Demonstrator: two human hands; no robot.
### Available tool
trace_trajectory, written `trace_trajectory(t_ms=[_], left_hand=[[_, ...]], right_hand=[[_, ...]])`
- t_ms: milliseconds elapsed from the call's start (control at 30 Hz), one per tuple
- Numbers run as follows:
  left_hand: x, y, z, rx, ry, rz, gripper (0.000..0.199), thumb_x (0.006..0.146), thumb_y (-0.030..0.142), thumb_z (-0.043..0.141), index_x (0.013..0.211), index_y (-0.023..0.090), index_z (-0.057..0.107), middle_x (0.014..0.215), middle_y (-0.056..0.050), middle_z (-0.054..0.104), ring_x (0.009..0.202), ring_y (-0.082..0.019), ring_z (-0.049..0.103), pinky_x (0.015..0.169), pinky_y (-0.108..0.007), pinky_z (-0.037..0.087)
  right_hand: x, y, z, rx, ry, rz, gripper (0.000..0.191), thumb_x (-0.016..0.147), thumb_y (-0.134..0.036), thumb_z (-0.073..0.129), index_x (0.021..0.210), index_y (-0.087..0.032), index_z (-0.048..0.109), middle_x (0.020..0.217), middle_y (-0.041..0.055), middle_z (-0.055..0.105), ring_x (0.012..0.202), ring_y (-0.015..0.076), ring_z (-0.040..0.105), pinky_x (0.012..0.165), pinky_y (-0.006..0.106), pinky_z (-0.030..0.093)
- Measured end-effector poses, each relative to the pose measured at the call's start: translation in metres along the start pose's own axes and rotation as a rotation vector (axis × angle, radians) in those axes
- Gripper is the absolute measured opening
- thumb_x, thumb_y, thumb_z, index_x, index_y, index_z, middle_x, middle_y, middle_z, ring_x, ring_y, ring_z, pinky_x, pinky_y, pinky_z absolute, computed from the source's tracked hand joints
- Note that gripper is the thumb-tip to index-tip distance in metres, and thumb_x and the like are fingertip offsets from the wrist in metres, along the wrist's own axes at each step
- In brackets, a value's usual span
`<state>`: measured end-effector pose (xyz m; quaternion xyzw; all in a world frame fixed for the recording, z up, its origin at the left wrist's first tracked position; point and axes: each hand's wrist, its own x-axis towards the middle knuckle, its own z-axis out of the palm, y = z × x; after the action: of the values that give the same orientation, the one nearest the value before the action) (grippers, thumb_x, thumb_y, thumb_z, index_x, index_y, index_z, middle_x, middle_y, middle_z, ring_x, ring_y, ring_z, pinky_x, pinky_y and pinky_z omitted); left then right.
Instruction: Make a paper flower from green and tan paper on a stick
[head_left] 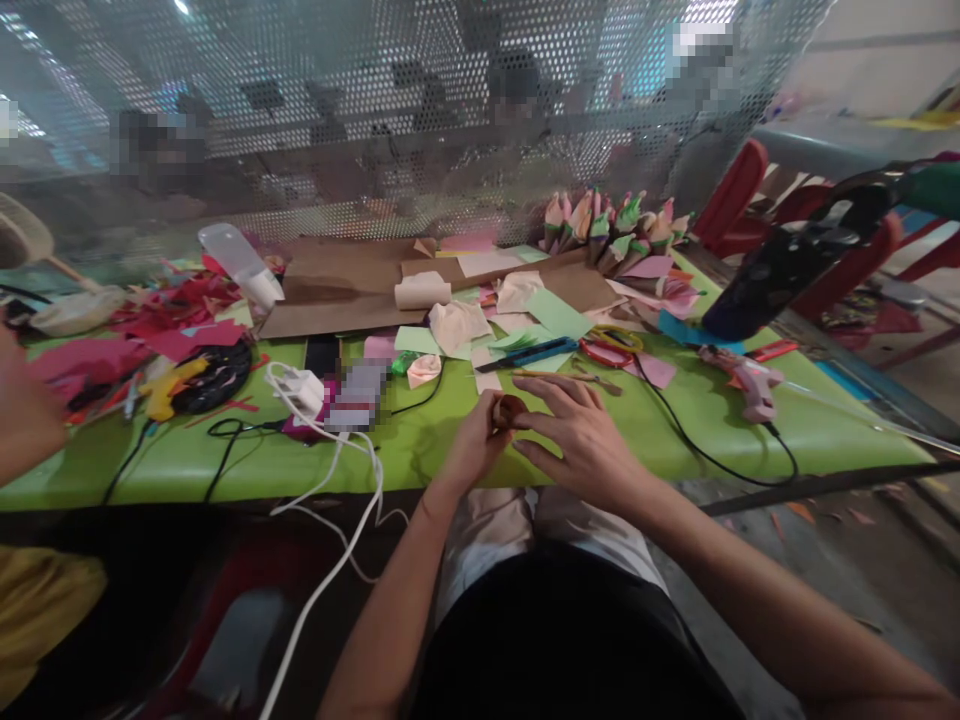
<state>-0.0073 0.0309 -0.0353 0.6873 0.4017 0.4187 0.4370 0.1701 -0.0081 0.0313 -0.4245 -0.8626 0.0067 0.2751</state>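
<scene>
Left hand [480, 437] closed around a small brown piece [509, 411], just above the near edge of the green surface [405, 450]. Right hand [577, 435] beside it, fingers spread, fingertips at the piece; whether they grip it, cannot tell. Cutter [529, 354] and scissors [609, 352] lie beyond the hands.

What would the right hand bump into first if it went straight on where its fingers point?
Probably the little brown piece in the left hand, then that hand itself. The right hand's fingertips look very close, maybe touching already; depth is unclear.
</scene>
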Motion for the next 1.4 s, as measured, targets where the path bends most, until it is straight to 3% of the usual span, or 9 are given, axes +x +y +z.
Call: trace_trajectory(t_ms=[267, 567, 867, 1067, 1200, 1400], left_hand=[[0.002, 0.005, -0.002, -0.057, -0.001, -0.035, 0.019, 0.079, 0.016, 0.063, 0.093, 0.020, 0.050, 0.084, 0.002, 0.054, 0.078, -0.014, 0.052, 0.074, -0.027, 0.045], [-0.001, 0.014, 0.000, -0.169, -0.035, -0.058, 0.026, 0.084, 0.026, 0.065, 0.106, 0.020, 0.053, 0.104, -0.003, 0.061, 0.091, -0.016, 0.059, 0.085, -0.028, 0.047], [-0.004, 0.017, 0.002, -0.190, -0.011, -0.105, 0.024, 0.080, 0.013, 0.066, 0.098, 0.019, 0.051, 0.096, -0.002, 0.060, 0.090, -0.017, 0.058, 0.084, -0.029, 0.048], [-0.005, 0.017, 0.000, -0.301, 0.053, -0.005, 0.027, 0.077, 0.013, 0.064, 0.100, 0.019, 0.052, 0.095, -0.002, 0.061, 0.088, -0.016, 0.059, 0.082, -0.028, 0.048], [-0.004, 0.019, -0.001, -0.201, 0.104, 0.081, 0.022, 0.076, 0.015, 0.063, 0.096, 0.020, 0.053, 0.090, 0.000, 0.062, 0.079, -0.014, 0.058, 0.070, -0.025, 0.045], [-0.002, 0.010, 0.001, -0.079, 0.121, 0.081, 0.025, 0.071, 0.007, 0.058, 0.092, 0.020, 0.054, 0.085, 0.000, 0.062, 0.077, -0.015, 0.058, 0.070, -0.026, 0.045]], right_hand=[[-0.003, 0.003, 0.009, -0.035, -0.014, -0.001, 0.019, 0.090, -0.027, 0.066, 0.107, -0.023, 0.074, 0.147, 0.0140, 0.056, 0.132, 0.0361, 0.049, 0.104, 0.056, 0.041], [0.006, 0.024, 0.015, 0.111, 0.155, -0.005, 0.011, 0.092, -0.024, 0.064, 0.093, -0.027, 0.075, 0.130, 0.0076, 0.069, 0.113, 0.0289, 0.060, 0.095, 0.049, 0.047], [0.007, 0.025, 0.024, 0.041, 0.086, -0.105, 0.018, 0.095, -0.031, 0.059, 0.101, -0.024, 0.075, 0.139, 0.0114, 0.063, 0.120, 0.0346, 0.056, 0.095, 0.052, 0.044], [0.013, 0.022, 0.015, 0.149, 0.057, -0.091, 0.016, 0.094, -0.028, 0.062, 0.102, -0.025, 0.075, 0.138, 0.0118, 0.063, 0.119, 0.0321, 0.058, 0.095, 0.050, 0.047], [0.016, 0.017, 0.005, 0.217, 0.054, -0.112, 0.017, 0.095, -0.025, 0.061, 0.101, -0.027, 0.077, 0.136, 0.0097, 0.064, 0.118, 0.0294, 0.059, 0.095, 0.048, 0.048], [0.012, 0.008, 0.009, 0.032, 0.058, -0.133, 0.016, 0.093, -0.024, 0.063, 0.101, -0.026, 0.076, 0.139, 0.0092, 0.063, 0.123, 0.0318, 0.055, 0.097, 0.049, 0.046]])
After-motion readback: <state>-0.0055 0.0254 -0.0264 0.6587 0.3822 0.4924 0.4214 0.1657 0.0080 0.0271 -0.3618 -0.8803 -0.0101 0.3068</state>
